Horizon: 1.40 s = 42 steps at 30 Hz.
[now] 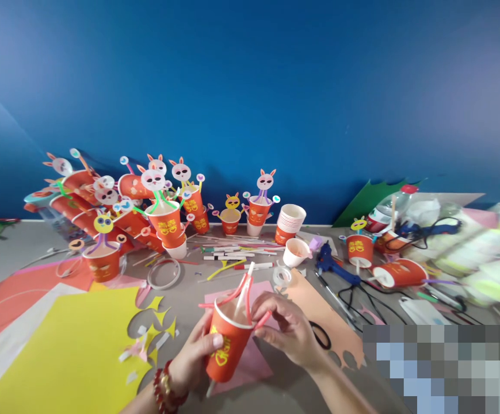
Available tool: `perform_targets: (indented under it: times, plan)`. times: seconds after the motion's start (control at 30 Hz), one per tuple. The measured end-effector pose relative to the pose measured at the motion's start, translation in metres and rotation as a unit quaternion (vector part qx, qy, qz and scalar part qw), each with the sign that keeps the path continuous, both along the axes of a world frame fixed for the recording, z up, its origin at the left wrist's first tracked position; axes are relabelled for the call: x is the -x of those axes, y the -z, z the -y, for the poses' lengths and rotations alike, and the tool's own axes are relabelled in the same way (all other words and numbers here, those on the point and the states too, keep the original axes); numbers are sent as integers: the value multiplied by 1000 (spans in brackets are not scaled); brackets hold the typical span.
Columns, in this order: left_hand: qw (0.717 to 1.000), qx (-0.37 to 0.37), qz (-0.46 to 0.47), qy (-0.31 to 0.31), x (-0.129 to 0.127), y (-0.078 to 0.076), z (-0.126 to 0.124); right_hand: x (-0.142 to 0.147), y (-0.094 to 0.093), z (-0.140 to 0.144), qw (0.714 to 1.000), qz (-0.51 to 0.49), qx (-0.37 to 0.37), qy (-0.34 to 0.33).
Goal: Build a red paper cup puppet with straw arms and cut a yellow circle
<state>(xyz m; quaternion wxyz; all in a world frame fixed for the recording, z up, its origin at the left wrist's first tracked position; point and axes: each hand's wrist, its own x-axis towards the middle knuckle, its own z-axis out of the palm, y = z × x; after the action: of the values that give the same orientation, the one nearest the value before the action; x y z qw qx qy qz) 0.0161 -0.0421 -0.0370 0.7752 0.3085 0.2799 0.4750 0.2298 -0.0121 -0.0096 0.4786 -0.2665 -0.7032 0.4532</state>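
Note:
My left hand (198,351) is wrapped round a red paper cup (228,359) with yellow lettering, tilted over the table. Out of the cup's mouth rises a white stick (251,268), and a thin white end pokes out below the base. Bent coral straw-like strips (231,294) run from the stick down to the rim, and one end juts out on the left. At the right side of the rim, my right hand (287,328) pinches another coral strip (262,319) between thumb and fingers. Pink paper (254,359) lies beneath the cup.
Finished cups with rabbit faces (165,221) crowd the back left. White cups (292,218) stand stacked at the back middle. A blue glue gun (338,267) with a black cord, clear tape (282,276) and black-handled scissors (321,335) lie rightward. Yellow paper (68,351) covers the left.

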Motion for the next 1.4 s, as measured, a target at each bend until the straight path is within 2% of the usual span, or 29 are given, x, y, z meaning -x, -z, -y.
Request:
perform_targets:
  times: [0.17,0.43,0.57,0.7,0.8,0.87,0.9,0.93,1.0,1.1,1.17,1.27,1.4]
  plan:
    - [1000,-8,-12,12,2,5,0,0,1,-1,1000,9,-5,5]
    - [1000,-4,-13,21,3,1,2,2,-2,0,1000,0,4,-17]
    - [1000,0,-2,12,-2,2,1,1,-2,0,1000,7,-10,9]
    - [999,6,-32,-24,-9,5,-5,-2,-2,-1,998,27,-34,55]
    - [986,-49,-129,-91,-11,4,-8,-4,-6,-2,990,64,-78,99]
    - [955,-116,-218,-162,-10,2,-8,-4,-9,-2,981,83,-117,128]
    - [930,-161,-260,-205,-8,1,-8,-4,-10,-1,977,87,-136,141]
    - [896,-215,-300,-248,-7,0,-6,-3,-11,-1,972,88,-153,152]
    - [807,-341,-375,-303,-3,-4,-2,-1,-12,1,965,97,-177,170]
    - [673,-498,-461,-294,-1,-11,4,5,-13,5,956,110,-198,185]
    - [615,-550,-488,-283,-3,-16,6,9,-14,8,955,104,-206,187]
    - [578,-574,-502,-291,-5,-21,6,13,-17,13,962,82,-198,171]
    - [569,-579,-500,-302,-4,-24,3,16,-21,19,970,64,-184,145]
